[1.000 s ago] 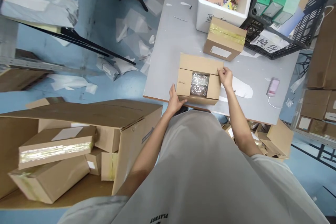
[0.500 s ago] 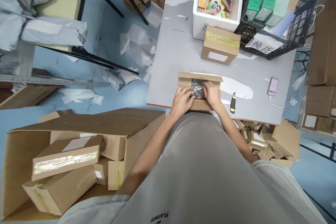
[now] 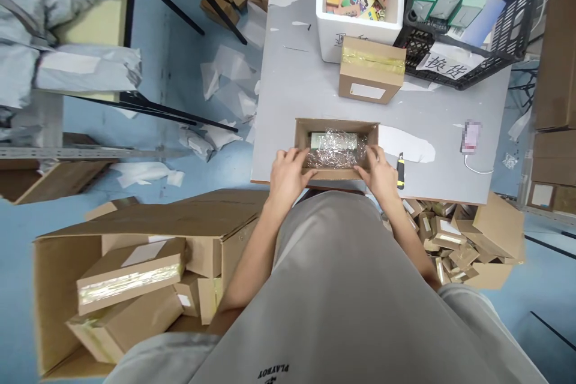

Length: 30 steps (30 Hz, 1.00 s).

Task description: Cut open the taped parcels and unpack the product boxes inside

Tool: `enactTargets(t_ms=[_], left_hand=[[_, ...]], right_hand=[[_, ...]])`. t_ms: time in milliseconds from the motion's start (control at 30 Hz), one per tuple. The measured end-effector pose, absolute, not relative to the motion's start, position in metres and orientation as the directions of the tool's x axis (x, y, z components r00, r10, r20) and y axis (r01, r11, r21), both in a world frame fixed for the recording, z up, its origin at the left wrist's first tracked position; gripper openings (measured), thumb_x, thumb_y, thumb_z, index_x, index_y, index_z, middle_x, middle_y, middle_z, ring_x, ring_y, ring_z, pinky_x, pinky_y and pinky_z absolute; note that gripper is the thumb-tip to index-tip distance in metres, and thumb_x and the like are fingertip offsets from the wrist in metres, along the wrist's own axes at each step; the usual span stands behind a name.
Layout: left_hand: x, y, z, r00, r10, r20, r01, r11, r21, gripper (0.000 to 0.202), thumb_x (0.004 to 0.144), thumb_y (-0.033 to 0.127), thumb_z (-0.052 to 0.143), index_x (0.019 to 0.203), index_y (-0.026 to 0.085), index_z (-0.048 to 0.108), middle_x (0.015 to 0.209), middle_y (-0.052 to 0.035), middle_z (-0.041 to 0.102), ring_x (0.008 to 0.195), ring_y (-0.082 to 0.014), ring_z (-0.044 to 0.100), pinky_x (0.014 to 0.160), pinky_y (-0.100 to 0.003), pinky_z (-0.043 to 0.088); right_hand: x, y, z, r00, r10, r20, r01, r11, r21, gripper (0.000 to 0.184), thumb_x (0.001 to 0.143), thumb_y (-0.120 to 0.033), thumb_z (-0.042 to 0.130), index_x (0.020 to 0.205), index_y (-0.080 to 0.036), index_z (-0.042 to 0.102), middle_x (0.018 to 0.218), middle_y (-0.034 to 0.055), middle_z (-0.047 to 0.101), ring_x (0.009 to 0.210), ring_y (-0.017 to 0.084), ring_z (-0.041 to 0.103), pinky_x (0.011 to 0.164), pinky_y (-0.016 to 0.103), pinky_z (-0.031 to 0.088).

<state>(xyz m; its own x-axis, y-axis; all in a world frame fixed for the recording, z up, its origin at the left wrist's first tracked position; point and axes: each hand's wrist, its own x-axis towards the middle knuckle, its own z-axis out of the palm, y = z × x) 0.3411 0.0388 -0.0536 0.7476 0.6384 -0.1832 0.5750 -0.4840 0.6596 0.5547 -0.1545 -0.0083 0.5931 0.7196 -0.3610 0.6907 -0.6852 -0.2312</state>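
Observation:
An uncovered cardboard box (image 3: 336,174) rests at the front edge of the table, between my hands. Inside it lies crumpled clear plastic wrap (image 3: 333,157) over an item with a pale green panel (image 3: 335,140); what the item is I cannot tell. My left hand (image 3: 288,177) grips the box's left wall near the front corner, fingertips over the rim and thumb along the front. On the opposite wall, my right hand (image 3: 380,175) holds the box in the same manner. A yellow and black utility knife (image 3: 400,171) lies just right of my right hand.
Behind stand a taped carton (image 3: 371,78), a white foam bin (image 3: 360,39) and a black crate (image 3: 481,75) of green boxes. A phone (image 3: 471,137) lies on the right. Large cartons of parcels stand below, left (image 3: 148,216) and right (image 3: 495,231).
The box's flaps have been spread, showing more of the wrapped item. Both hands have moved from inside the box outward to its side walls. The view has shifted slightly.

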Motion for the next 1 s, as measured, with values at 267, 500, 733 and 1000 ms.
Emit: enactTargets(t_ms=[267,500,733,1000], left_hand=[[0.329,0.055,-0.059,0.644,0.745,-0.176,0.594,-0.342,0.728,0.055,0.091,0.074,0.084,0.123,0.029,0.086,0.118,-0.0174,0.08,0.132,-0.051,0.057,0.129,-0.071,0.038],[0.379,0.027,-0.059,0.837,0.483,-0.256,0.52,-0.558,0.647,0.027,0.1,0.038,0.08,0.122,0.023,0.084,0.123,-0.0208,0.078,0.13,-0.0487,0.062,0.12,-0.066,0.051],[0.41,0.018,-0.104,0.771,0.407,-0.49,0.636,-0.531,0.56,0.112,0.069,0.017,0.103,0.17,0.024,0.055,0.182,-0.031,0.039,0.15,-0.0591,0.058,0.116,-0.066,0.057],[0.435,0.024,-0.147,0.806,0.101,-0.584,0.536,-0.542,0.647,0.112,0.052,0.053,0.112,0.151,0.018,0.075,0.18,-0.0275,0.049,0.172,-0.0603,0.033,0.141,-0.067,0.027]], right_hand=[[0.565,-0.163,-0.014,0.683,0.638,-0.355,0.614,-0.765,-0.195,0.046,0.115,-0.048,0.062,0.152,-0.023,0.073,0.149,0.0205,0.076,0.113,0.038,0.082,0.091,0.046,0.065],[0.542,-0.127,-0.009,0.587,0.635,-0.502,0.699,-0.71,-0.082,0.036,0.108,-0.01,0.054,0.122,-0.014,0.086,0.105,0.0274,0.085,0.107,0.039,0.084,0.089,0.047,0.066],[0.545,-0.094,-0.03,0.449,0.779,-0.437,0.799,-0.569,-0.194,0.067,0.101,-0.004,0.043,0.163,-0.011,0.066,0.154,0.0286,0.073,0.131,0.039,0.075,0.11,0.055,0.064],[0.582,-0.06,-0.059,0.565,0.787,-0.248,0.673,-0.614,-0.413,0.079,0.105,-0.012,0.046,0.184,-0.011,0.033,0.185,0.023,0.044,0.16,0.044,0.052,0.133,0.07,0.042]])
